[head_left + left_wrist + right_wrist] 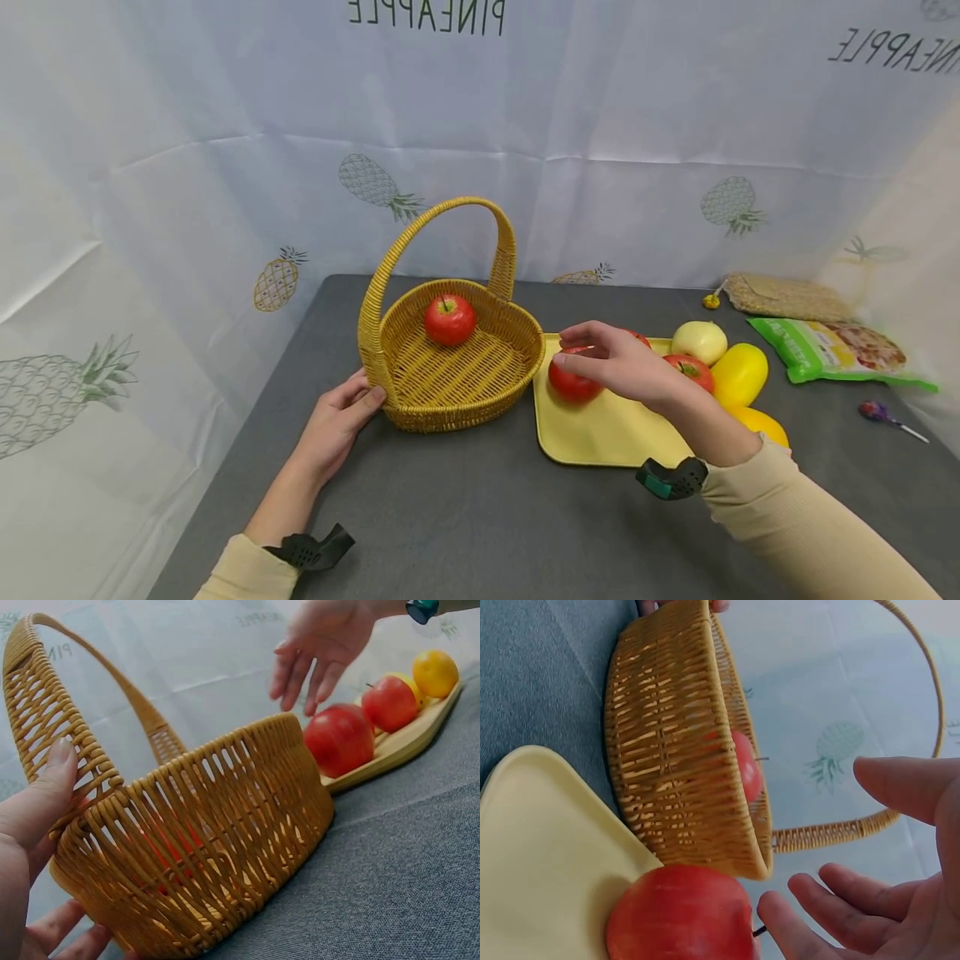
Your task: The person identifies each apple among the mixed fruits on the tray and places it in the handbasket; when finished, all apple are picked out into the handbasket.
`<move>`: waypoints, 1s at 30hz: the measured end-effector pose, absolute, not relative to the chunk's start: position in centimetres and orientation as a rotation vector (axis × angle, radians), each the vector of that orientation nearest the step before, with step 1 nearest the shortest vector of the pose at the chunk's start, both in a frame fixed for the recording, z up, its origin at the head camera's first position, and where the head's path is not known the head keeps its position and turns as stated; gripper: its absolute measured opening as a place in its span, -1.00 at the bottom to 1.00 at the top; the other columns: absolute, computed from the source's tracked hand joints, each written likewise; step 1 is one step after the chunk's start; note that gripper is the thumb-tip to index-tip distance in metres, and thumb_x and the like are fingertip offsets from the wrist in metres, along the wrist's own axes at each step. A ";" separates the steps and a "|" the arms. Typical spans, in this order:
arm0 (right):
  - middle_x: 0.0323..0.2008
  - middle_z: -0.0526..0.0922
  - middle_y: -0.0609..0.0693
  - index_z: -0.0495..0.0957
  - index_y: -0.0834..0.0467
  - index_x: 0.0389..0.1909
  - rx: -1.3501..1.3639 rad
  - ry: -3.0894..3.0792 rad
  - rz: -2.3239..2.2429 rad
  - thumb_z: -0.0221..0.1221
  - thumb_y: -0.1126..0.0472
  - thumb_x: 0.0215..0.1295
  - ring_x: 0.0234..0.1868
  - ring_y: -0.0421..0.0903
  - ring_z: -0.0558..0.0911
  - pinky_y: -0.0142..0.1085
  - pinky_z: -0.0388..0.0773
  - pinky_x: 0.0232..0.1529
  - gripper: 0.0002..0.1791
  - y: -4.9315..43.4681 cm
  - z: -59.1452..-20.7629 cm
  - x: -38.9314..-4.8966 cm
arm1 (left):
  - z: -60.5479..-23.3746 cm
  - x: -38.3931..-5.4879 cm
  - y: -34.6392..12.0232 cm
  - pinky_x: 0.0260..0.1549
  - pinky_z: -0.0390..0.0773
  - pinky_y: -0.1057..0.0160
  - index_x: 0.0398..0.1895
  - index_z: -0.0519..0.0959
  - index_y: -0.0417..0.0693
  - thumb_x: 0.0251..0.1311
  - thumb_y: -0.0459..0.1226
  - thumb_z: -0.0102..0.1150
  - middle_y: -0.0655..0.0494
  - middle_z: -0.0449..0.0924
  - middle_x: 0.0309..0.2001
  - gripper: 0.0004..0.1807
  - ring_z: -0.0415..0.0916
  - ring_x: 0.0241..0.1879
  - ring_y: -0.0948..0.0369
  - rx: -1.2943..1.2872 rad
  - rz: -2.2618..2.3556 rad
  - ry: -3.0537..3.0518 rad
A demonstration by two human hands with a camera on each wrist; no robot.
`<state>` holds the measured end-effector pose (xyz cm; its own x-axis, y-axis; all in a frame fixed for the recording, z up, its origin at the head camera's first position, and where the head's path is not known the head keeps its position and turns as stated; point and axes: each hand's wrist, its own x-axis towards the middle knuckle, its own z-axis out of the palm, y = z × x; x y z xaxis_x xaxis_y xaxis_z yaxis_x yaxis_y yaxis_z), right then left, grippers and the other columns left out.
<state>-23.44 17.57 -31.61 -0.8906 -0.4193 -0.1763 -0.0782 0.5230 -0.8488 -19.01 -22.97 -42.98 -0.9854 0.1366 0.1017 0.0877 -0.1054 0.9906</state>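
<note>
A white cloth (637, 100) printed with pineapples hangs behind the wicker basket (450, 414), and the word on it, mirrored, reads clearly only from the head. The dark surface (450, 508) lies under the basket; the wrist views bring out its woven texture. The basket stands upright, its tall handle arching over it. Just right of the basket is a yellow tray (600, 433). Only the head view shows, well to the basket's right, a green food packet (840, 350) and a brown packet (787, 296). The left hand (341, 421) grips the basket at the left foot of its handle; the left wrist view adds the thumb on the weave and fingers low against the outer wall. The right hand (622, 362), fingers apart and holding nothing, hovers right of the basket by a red apple (573, 385) on the tray; the right wrist view reveals that apple's stem and a small gap to the fingertips. Another apple (450, 320) sits inside the basket, red through the wall from the left wrist. Farther right of the basket are a third apple (686, 367), two yellow fruits (738, 375), a pale onion-like bulb (699, 342) and, smallest, two lollipops (877, 411).
</note>
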 end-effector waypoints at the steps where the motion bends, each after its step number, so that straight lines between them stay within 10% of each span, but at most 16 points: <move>1: 0.37 0.43 0.18 0.32 0.21 0.42 -0.408 2.416 -1.316 0.28 -0.13 0.42 0.39 0.15 0.41 0.08 0.44 0.29 -0.26 17.7 -31.6 -23.4 | -43.0 -19.0 -23.0 0.16 0.45 0.43 0.05 0.65 -0.24 0.51 -0.30 0.14 -0.15 0.03 0.58 -0.78 -0.17 0.59 -0.06 0.263 2.297 2.080; 10: 0.32 0.48 0.20 0.33 0.20 0.41 -0.330 2.458 -1.323 0.29 -0.14 0.40 0.32 0.15 0.47 0.08 0.46 0.27 -0.25 19.0 -31.9 -22.9 | -43.1 -19.0 -23.0 0.15 0.46 0.43 -0.04 0.70 0.02 0.51 -0.30 0.15 -0.16 0.02 0.59 -0.85 -0.18 0.60 -0.06 0.257 2.304 2.064; 30: 0.30 0.47 0.21 0.36 0.21 0.39 -0.178 2.645 -1.240 0.29 -0.01 0.42 0.29 0.21 0.48 0.09 0.49 0.20 -0.35 20.2 -34.4 -22.7 | -43.1 -19.1 -22.9 0.14 0.46 0.45 0.12 0.54 -0.46 0.51 -0.30 0.14 -0.16 0.00 0.59 -0.66 -0.19 0.60 -0.06 0.241 2.282 2.091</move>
<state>-22.68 20.18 -34.36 -0.9697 -0.1988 -0.1420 -0.0181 0.6380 -0.7698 -19.12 -22.87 -43.06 -0.9873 0.1320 0.0887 0.0769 -0.0924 0.9928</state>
